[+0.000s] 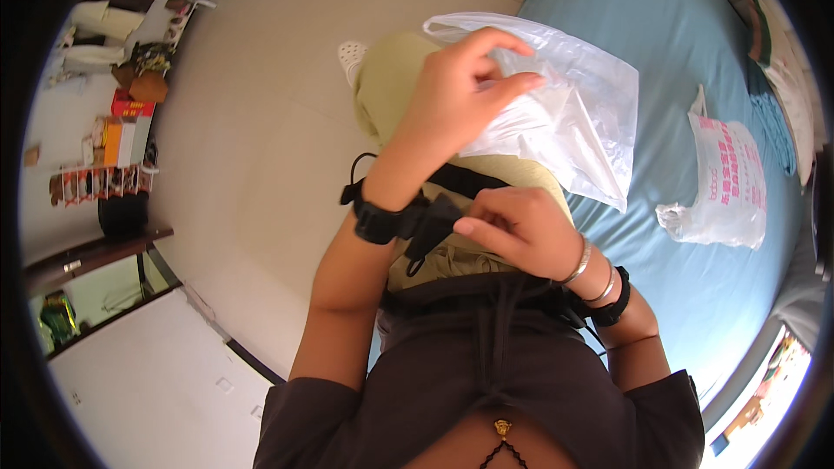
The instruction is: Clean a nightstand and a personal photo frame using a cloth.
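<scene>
My left hand [472, 81] is raised over a clear plastic bag [554, 117], thumb and forefinger curled and apart, with nothing visible between them. The bag lies across my lap and onto the bed. Around my left wrist is a black strap [381, 223]. My right hand [528, 228] pinches the loose black end of this strap [438, 225] just beside the wrist. Two silver bangles [589, 273] and another black wrist strap [616, 299] are on my right wrist. A black cable loops near each wrist.
A bed with a blue sheet [697, 299] is on the right, bearing a white plastic bag with pink print [730, 182] and a pillow [782, 78]. Shoe racks [104, 184] and boxes [120, 143] line the left wall. A white clog [352, 58] is on the floor.
</scene>
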The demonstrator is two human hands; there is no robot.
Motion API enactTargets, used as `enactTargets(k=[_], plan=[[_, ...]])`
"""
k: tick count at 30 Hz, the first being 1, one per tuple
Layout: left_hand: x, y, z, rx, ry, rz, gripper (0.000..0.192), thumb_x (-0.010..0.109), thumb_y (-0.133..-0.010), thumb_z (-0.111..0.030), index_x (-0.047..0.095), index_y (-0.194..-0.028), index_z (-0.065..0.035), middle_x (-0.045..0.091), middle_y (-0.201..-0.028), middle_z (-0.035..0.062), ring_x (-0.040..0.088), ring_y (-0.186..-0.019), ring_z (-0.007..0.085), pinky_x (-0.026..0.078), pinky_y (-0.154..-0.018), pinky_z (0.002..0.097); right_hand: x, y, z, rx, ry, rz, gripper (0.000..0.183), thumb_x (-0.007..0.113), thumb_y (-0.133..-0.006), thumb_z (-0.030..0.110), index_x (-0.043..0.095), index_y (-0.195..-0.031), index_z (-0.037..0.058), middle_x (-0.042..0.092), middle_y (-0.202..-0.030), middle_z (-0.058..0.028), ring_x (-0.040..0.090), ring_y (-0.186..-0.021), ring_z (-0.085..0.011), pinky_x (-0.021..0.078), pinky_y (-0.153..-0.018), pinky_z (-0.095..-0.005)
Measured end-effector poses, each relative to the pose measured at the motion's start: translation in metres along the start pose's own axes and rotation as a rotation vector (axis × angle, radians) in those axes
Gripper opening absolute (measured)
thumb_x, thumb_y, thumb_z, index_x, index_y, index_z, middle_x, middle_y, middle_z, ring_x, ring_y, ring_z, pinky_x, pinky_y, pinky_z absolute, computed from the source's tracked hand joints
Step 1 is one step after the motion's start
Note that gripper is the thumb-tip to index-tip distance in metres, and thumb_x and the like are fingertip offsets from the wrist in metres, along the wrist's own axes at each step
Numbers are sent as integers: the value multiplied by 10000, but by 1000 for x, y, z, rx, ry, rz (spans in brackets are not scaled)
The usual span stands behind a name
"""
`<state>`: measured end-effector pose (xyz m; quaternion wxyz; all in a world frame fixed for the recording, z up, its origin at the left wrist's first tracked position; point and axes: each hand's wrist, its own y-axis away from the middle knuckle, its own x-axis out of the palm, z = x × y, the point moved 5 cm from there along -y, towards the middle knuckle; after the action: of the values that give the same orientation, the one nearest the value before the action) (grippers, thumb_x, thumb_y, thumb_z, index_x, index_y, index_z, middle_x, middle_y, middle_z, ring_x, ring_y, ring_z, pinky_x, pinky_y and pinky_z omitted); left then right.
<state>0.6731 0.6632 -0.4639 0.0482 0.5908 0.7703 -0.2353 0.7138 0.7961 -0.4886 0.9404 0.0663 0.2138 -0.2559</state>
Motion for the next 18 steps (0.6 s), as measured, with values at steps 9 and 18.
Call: enactTargets(k=[9, 18], plan=[[-11, 37, 8, -455, 348, 208, 412, 691, -784, -43, 517, -1158, -46, 585, -686, 1, 517, -645, 39, 382, -582, 183, -29, 24, -68, 523, -1287, -130, 563, 408, -949, 458, 577, -1004, -76, 657, -822, -142, 611, -673, -167, 433, -554, -224], [-22, 68, 34, -516, 219, 261, 337, 629, -830, -69, 532, -1152, -56, 563, -682, -32, 443, -575, 14, 328, -532, 181, -31, 53, -137, 621, -1446, -498, 357, 429, -962, 291, 525, -1026, -46, 637, -857, -162, 598, -670, -204, 447, -565, -239]])
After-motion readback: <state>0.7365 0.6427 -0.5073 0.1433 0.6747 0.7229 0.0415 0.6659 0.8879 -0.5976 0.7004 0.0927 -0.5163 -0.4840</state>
